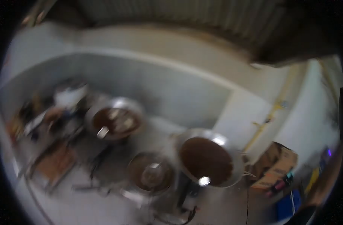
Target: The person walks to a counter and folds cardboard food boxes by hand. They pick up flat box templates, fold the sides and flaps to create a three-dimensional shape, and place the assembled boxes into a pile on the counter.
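Note:
Neither of my hands can be made out in the head view, which is smeared by motion. A large metal pan (237,165) with brown contents (205,159) stands right of the middle. Farther back on the left, another wide pan (136,107) holds brown contents with pale pieces in it. Between them and nearer, a smaller round vessel (151,174) has a pale round shape at its middle. A shiny metal piece (204,181) shows at the near rim of the right pan.
An open cardboard box (278,163) stands by the right wall, near a blue container (288,205). A yellow pipe (267,120) runs down that wall. On the left are a brown-topped stool or board (57,161) and a blurred heap of items. Corrugated sheeting (186,17) hangs overhead.

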A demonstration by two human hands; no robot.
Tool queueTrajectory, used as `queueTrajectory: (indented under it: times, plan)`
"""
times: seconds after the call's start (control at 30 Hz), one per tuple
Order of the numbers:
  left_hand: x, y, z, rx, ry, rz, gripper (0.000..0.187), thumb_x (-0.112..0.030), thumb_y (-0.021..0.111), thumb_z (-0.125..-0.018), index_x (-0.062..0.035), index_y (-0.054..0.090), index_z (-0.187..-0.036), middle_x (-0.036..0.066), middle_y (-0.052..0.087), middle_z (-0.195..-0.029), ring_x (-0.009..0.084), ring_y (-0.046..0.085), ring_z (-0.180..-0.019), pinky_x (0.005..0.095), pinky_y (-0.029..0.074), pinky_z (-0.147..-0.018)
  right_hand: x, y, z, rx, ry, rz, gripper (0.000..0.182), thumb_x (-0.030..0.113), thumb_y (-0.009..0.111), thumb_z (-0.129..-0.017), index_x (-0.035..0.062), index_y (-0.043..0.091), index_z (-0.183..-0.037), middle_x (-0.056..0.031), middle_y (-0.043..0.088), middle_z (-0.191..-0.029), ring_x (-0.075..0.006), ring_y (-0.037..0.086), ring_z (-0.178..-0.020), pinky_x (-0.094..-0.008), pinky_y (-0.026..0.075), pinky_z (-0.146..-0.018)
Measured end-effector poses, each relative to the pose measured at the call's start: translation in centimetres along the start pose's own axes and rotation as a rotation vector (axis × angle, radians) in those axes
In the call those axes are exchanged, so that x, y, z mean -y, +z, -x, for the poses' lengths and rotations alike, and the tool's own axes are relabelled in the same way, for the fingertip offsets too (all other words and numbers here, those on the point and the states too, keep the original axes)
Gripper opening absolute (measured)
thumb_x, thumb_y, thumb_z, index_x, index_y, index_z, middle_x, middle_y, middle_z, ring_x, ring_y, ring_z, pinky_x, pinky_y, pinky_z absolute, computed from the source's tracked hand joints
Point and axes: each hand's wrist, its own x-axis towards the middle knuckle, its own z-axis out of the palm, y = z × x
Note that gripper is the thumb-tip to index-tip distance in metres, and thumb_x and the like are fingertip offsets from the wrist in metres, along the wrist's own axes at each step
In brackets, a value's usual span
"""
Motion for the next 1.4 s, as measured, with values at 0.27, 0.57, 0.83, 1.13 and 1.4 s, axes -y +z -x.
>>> queueTrajectory:
  times: [0.27, 0.57, 0.83, 1.13, 1.4]
  plan:
    - [8.4, 3.1, 6.3, -0.215, -0.132, 0.191, 0.051, -0.047, 0.058, -0.091, 0.0004, 0.072, -0.104, 0.027, 0.070, -0.110, 0.0458, 0.065, -0.109, 0.0536, 0.052, -0.095, 31.8, -1.4, 29.5, 1.785, -0.561, -1.487, 0.079, 0.066, 0.068, -0.087, 0.0146, 0.057, -0.145, -0.0152, 0.027, -0.165, -0.0444, 0.042, -0.141, -0.0742, 0.035, -0.105]
    - [22.1, 0.3, 10.3, 0.017, -0.279, 0.105, 0.051, -0.050, 0.066, -0.088, -0.0022, 0.073, -0.103, 0.021, 0.074, -0.101, 0.0365, 0.073, -0.090, 0.0456, 0.059, -0.079, 56.8, -0.8, 43.9, 1.519, -0.475, -2.408, 0.047, 0.037, 0.047, -0.106, -0.0003, 0.062, -0.130, -0.0245, 0.065, -0.125, -0.0398, 0.067, -0.100, -0.0437, 0.056, -0.080]
    - [31.0, -14.0, 3.7, 0.038, -0.288, 0.397, 0.052, -0.051, 0.065, -0.088, -0.0020, 0.072, -0.105, 0.021, 0.074, -0.101, 0.0361, 0.073, -0.090, 0.0459, 0.059, -0.079, 83.7, -4.6, 53.9, 2.181, -0.172, -1.749, 0.041, 0.038, 0.069, -0.094, 0.0112, 0.067, -0.125, -0.0083, 0.072, -0.108, -0.0218, 0.067, -0.101, -0.0365, 0.052, -0.092]
    - [33.9, -36.5, -10.0, 0.045, -0.066, 0.375, 0.054, -0.052, 0.064, -0.089, -0.0017, 0.071, -0.108, 0.021, 0.074, -0.101, 0.0356, 0.073, -0.090, 0.0462, 0.059, -0.079, 97.0, -6.5, 77.4, 2.268, -0.434, -1.057, 0.037, 0.045, 0.067, -0.091, 0.0103, 0.074, -0.102, -0.0120, 0.072, -0.076, -0.0296, 0.072, -0.070, -0.0436, 0.057, -0.059]
    - [44.6, -44.7, -13.4, 0.030, -0.144, 0.479, 0.055, -0.052, 0.063, -0.090, -0.0014, 0.071, -0.110, 0.020, 0.074, -0.101, 0.0353, 0.073, -0.090, 0.0465, 0.060, -0.078, 110.8, -11.6, 66.5, 2.666, -0.017, -0.864, 0.046, 0.057, 0.060, -0.093, 0.0158, 0.071, -0.111, -0.0080, 0.074, -0.096, -0.0258, 0.072, -0.079, -0.0443, 0.058, -0.066]
